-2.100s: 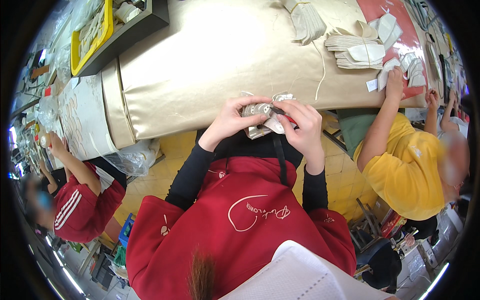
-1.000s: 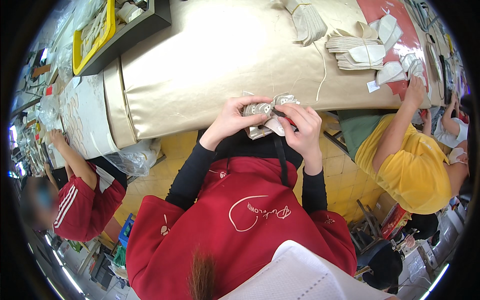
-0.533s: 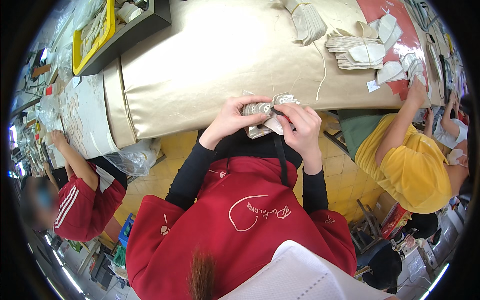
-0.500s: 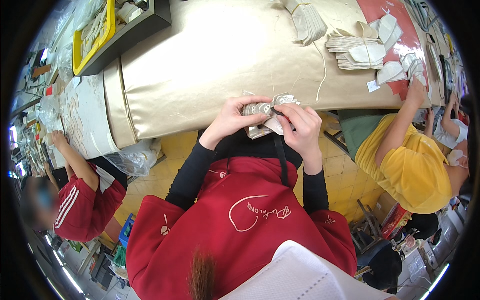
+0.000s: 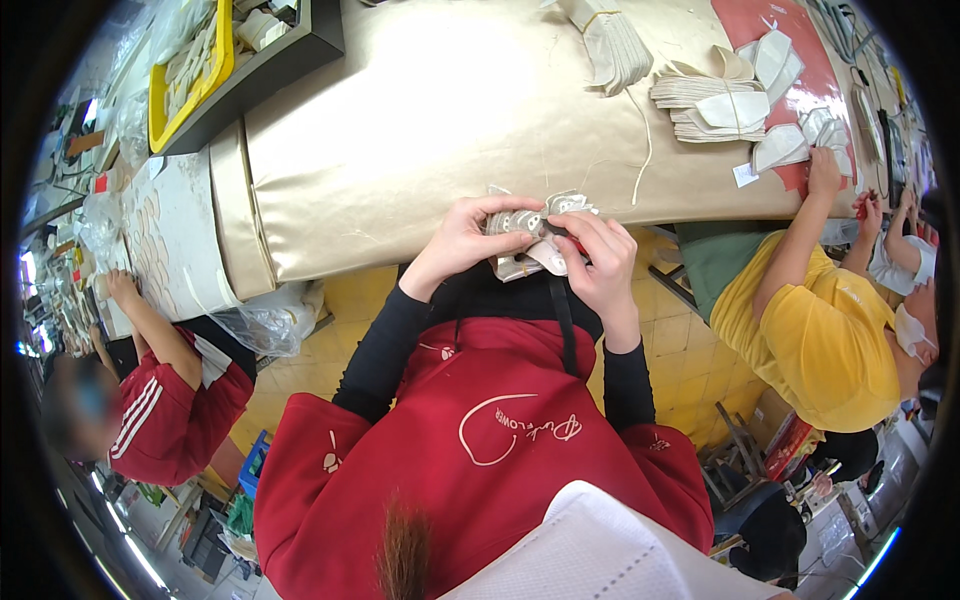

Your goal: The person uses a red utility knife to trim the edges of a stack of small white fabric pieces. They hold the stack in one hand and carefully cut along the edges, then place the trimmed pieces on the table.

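Observation:
A small bundle of pale fabric pieces (image 5: 523, 250) sits at the near edge of the table, gripped from both sides. My left hand (image 5: 463, 240) curls around its left part, fingers on top. My right hand (image 5: 598, 258) pinches its right part, where something small and red shows between the fingers. The table (image 5: 420, 110) is covered with a shiny beige cloth. Black sleeves and a red apron fill the view below the hands.
Stacks of tied cream fabric pieces (image 5: 712, 105) lie at the far right of the table, with another bundle (image 5: 612, 42) behind. A person in yellow (image 5: 815, 320) works on the right, a person in red (image 5: 165, 400) on the left. A yellow tray (image 5: 190, 65) stands far left.
My hands have stayed on the bundle with only small finger shifts. The arm of the person in yellow has moved from near the table edge to farther right.

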{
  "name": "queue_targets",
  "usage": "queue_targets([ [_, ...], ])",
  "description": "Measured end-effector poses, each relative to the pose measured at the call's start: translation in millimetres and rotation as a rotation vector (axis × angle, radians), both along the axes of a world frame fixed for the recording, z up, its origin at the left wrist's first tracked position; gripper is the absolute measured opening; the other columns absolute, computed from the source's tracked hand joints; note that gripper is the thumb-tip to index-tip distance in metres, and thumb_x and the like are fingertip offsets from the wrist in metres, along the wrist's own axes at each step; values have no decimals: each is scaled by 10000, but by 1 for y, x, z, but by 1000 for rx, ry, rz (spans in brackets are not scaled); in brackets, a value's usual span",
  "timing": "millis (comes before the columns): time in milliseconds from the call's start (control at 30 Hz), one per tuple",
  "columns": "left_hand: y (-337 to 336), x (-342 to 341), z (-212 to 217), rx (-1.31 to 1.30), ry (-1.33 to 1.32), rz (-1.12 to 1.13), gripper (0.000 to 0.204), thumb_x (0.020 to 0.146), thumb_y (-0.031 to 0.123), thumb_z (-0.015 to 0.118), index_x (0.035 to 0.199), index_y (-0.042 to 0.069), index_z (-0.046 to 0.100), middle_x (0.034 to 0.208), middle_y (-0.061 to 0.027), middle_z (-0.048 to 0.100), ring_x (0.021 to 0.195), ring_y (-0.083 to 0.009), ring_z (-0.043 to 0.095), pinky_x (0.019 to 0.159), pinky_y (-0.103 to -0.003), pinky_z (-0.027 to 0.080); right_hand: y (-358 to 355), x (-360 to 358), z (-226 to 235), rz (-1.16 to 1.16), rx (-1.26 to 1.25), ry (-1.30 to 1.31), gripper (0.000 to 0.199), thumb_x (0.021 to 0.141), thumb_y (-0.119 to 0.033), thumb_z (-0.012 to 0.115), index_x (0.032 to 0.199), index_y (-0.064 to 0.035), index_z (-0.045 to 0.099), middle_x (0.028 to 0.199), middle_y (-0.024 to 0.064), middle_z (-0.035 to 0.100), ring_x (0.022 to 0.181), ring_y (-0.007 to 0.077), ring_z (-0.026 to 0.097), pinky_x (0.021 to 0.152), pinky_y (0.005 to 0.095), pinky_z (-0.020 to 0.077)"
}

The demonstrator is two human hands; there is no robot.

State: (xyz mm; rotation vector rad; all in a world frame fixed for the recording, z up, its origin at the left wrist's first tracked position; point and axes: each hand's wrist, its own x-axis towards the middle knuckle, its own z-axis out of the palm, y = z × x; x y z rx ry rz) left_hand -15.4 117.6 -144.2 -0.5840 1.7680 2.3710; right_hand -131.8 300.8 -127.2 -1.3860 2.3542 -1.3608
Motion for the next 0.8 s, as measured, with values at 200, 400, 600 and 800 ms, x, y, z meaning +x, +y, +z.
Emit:
queue_targets([
  [200,0,-1,3,-14,45,-2,391,883,99,743,1263,31,676,1004,-35,715,880,-73,651,763,-231,537,2,2,0,-1,33,7,215,784,-38,708,995,-80,708,896,44,721,679,204,649,574,321,384],
  [400,0,-1,3,6,68,0,408,894,80,712,1295,28,655,1060,-44,710,917,-82,651,812,-242,533,-3,2,-6,-116,-35,1,202,789,-34,709,987,-72,712,907,60,720,708,220,663,603,313,422],
  [600,-3,1,3,37,79,-33,438,886,26,648,1323,28,633,1138,-62,690,1010,-107,639,893,-267,517,2,3,4,-51,17,-48,212,785,-37,719,995,-69,710,926,65,722,743,236,678,626,317,443],
  [800,-4,0,2,21,112,-32,458,868,-7,620,1326,16,626,1178,-72,679,1042,-113,635,914,-271,511,-2,1,1,-93,6,-37,236,776,-38,725,1009,-70,707,931,64,724,750,237,677,634,328,447],
])
